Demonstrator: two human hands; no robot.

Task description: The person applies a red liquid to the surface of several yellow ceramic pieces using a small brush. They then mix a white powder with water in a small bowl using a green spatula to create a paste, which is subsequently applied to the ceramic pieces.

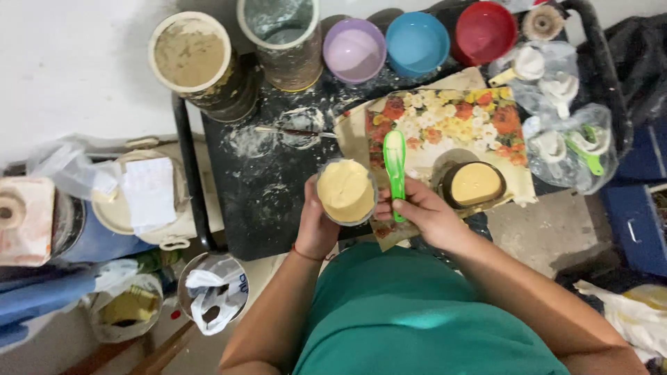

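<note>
Left hand (pixel 314 226) wrapped around clear cup (pixel 346 192) of pale yellow paste; right hand (pixel 424 212) pinching green spoon (pixel 395 170) by handle, near edge of black table (pixel 257 187). Probably light, soft-walled (best gripped low, gently).

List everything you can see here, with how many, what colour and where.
Cup of cream paste: one, pale yellow, in left hand.
Spoon: one, green, in right hand.
Round tin: one, dark, yellow filling, on floral sheet.
Floral sheet: one, multicolour, on black table.
Bowls: three, purple, blue, red, table's far edge.
Buckets: two, stained, beige and grey, far left.
Bagged scoops: several, white and green, right.
Left hand: grips cup.
Right hand: fingers pinch spoon handle.
</note>
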